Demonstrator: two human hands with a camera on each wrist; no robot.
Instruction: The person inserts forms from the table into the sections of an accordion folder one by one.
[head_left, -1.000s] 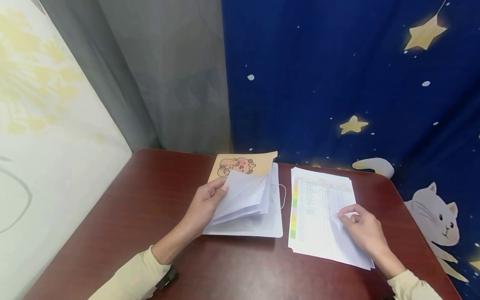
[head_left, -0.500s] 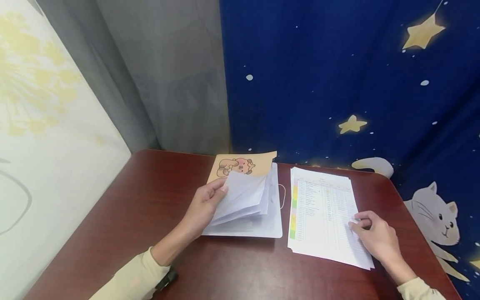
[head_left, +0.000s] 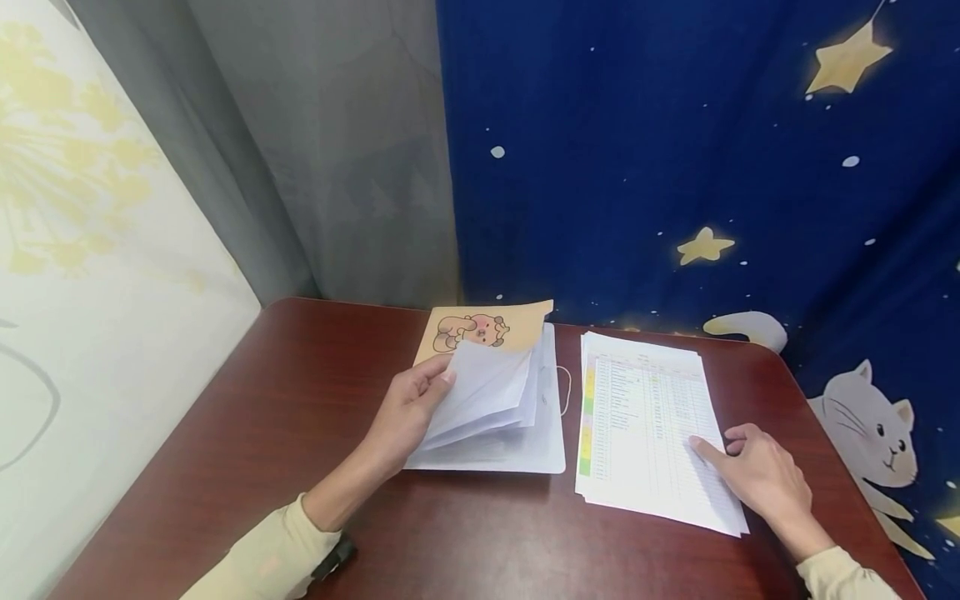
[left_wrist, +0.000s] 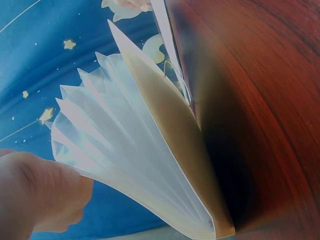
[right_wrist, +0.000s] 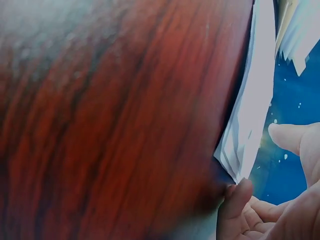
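Note:
An accordion file folder (head_left: 551,454) with a tan cover showing a cartoon bear lies mid-table. My left hand (head_left: 408,408) pinches its raised front flap between thumb and fingers. The left wrist view shows its translucent pockets (left_wrist: 105,120) fanned out from that hand (left_wrist: 45,190). To the right lies a stack of printed sheets (head_left: 637,417) with a coloured strip down its left side. My right hand (head_left: 761,475) is at the stack's right edge, thumb over the top sheet. In the right wrist view, the fingertips (right_wrist: 242,192) meet the sheets' corner, and the thumb stands apart from the paper.
A thin elastic loop (head_left: 566,392) sticks out from the folder's right side toward the stack. The dark red table (head_left: 480,533) ends at a rounded back edge. Behind it hang a grey curtain (head_left: 360,167) and a blue starry curtain (head_left: 600,167).
My right hand has moved right and toward me, from over the printed sheets to their right edge. Its thumb and fingers have spread from a pinch. The left hand and folder stay put.

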